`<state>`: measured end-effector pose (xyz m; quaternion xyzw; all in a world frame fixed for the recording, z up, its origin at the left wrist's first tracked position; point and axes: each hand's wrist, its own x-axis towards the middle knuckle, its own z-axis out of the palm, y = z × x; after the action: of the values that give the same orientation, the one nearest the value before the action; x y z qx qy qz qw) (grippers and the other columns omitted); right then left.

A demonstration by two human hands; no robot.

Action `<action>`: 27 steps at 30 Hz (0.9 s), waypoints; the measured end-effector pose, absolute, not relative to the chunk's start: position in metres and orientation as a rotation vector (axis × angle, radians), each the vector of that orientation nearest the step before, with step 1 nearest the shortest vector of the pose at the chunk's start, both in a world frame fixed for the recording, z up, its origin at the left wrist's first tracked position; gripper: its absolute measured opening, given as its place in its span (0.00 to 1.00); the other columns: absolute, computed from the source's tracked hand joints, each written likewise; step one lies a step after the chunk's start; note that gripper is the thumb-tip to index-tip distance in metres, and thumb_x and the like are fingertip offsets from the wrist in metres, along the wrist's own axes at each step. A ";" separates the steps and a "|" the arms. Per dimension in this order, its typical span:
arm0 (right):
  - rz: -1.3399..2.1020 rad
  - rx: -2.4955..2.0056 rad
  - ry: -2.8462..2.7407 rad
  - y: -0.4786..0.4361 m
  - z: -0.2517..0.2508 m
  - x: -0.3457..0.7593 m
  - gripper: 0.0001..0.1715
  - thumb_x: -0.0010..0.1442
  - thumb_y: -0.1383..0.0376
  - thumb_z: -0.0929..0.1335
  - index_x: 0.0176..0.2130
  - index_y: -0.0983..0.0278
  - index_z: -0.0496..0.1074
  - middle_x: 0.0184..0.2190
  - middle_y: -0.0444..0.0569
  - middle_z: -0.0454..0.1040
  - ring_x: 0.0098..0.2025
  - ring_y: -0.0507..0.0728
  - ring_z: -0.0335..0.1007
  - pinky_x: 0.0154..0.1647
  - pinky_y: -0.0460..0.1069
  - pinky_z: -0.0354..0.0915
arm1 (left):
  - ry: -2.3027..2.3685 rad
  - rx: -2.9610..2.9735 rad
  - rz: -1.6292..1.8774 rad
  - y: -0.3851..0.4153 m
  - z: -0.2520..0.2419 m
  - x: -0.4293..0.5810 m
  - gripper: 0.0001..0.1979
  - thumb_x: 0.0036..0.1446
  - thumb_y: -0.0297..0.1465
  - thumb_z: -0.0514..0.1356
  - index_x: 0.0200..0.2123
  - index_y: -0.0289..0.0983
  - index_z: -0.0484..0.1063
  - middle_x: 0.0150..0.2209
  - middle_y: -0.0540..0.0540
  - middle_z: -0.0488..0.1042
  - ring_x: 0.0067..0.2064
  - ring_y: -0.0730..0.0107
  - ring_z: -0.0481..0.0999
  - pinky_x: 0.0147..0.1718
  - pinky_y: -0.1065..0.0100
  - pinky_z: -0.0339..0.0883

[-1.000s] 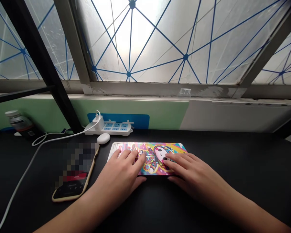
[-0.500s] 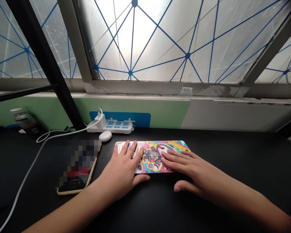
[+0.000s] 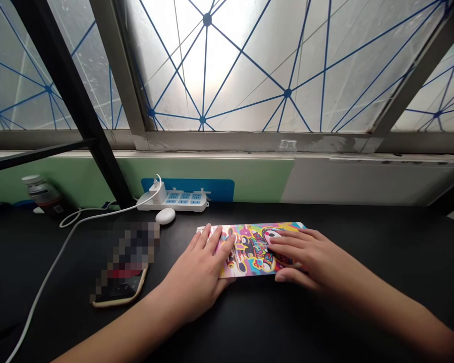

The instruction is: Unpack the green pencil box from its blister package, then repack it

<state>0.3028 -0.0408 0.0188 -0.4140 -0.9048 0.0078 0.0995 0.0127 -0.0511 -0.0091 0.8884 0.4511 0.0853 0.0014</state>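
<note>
A flat rectangular booklet-like thing point(image 3: 245, 257) with bright cartoon print in pink, yellow and blue lies on the black desk; its exact kind is unclear. My left hand point(image 3: 204, 267) covers its left end, fingers across the top and thumb partly hidden beneath the near edge. Across the right end rest the fingers of my right hand point(image 3: 306, 254), its thumb against the near edge. Both hands hold the printed thing between thumb and fingers. Its two ends are partly hidden under them.
A phone point(image 3: 123, 287), partly pixelated, lies left of my left hand. Behind it are a white oval case point(image 3: 165, 216) and a power strip point(image 3: 185, 201) with a plugged charger. A white cable point(image 3: 56, 262) crosses the left side. A bottle point(image 3: 41, 194) stands near a black post point(image 3: 71, 101).
The printed thing has shifted right and turned slightly, together with my left hand. My right thumb has come in to its near edge, and my left thumb has slipped partly under it.
</note>
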 end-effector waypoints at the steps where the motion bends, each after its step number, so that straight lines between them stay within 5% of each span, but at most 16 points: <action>1: -0.016 -1.201 -2.673 -0.041 0.012 0.296 0.34 0.63 0.43 0.67 0.63 0.53 0.69 0.63 0.53 0.69 0.64 0.71 0.64 0.62 0.68 0.60 | 1.430 2.775 0.268 -0.051 -0.009 0.012 0.36 0.65 0.44 0.58 0.71 0.40 0.51 0.71 0.34 0.52 0.71 0.39 0.49 0.65 0.42 0.52; 4: -0.003 -1.123 -2.721 -0.040 -0.004 0.281 0.49 0.59 0.39 0.67 0.69 0.57 0.57 0.69 0.56 0.57 0.69 0.75 0.52 0.64 0.72 0.56 | 1.463 2.748 0.249 -0.048 -0.008 0.010 0.39 0.64 0.47 0.59 0.71 0.40 0.50 0.71 0.31 0.50 0.71 0.37 0.48 0.65 0.40 0.52; 7: 0.120 -1.129 -2.752 -0.037 -0.006 0.287 0.47 0.61 0.40 0.67 0.70 0.53 0.52 0.70 0.51 0.56 0.71 0.73 0.49 0.66 0.71 0.54 | 1.467 2.749 0.225 -0.046 -0.008 0.007 0.38 0.66 0.44 0.57 0.72 0.40 0.45 0.72 0.30 0.48 0.72 0.39 0.46 0.65 0.41 0.52; 11: 0.273 -1.229 -2.771 -0.026 0.008 0.324 0.37 0.64 0.45 0.67 0.67 0.50 0.59 0.67 0.47 0.61 0.69 0.71 0.54 0.66 0.68 0.57 | 1.461 2.760 0.161 -0.045 -0.009 0.005 0.36 0.66 0.35 0.56 0.72 0.39 0.45 0.72 0.29 0.45 0.72 0.37 0.43 0.65 0.41 0.52; 18: 0.049 -1.335 -2.670 -0.016 0.020 0.337 0.27 0.67 0.46 0.63 0.55 0.55 0.77 0.56 0.52 0.76 0.58 0.70 0.71 0.58 0.68 0.67 | 1.473 2.816 0.148 -0.045 -0.006 0.006 0.32 0.68 0.40 0.54 0.70 0.37 0.53 0.70 0.28 0.51 0.70 0.36 0.51 0.64 0.42 0.55; 24: -0.132 -1.074 -2.740 -0.041 -0.007 0.280 0.49 0.61 0.41 0.67 0.70 0.60 0.54 0.69 0.59 0.57 0.69 0.75 0.53 0.61 0.71 0.62 | 1.385 2.991 0.213 -0.052 -0.002 0.011 0.30 0.65 0.30 0.54 0.69 0.39 0.54 0.69 0.33 0.57 0.70 0.37 0.54 0.63 0.39 0.55; 27: -0.157 -1.028 -2.748 -0.044 -0.015 0.272 0.49 0.63 0.45 0.68 0.72 0.59 0.49 0.70 0.56 0.55 0.71 0.74 0.48 0.64 0.71 0.59 | 1.340 2.989 0.246 -0.055 -0.003 0.015 0.31 0.66 0.33 0.54 0.70 0.38 0.52 0.69 0.34 0.57 0.69 0.39 0.57 0.62 0.41 0.57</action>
<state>0.2718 -0.0439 -0.0148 -0.3481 -0.9304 -0.0530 0.1015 0.0153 -0.0552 -0.0028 0.9076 0.4069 0.0746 -0.0717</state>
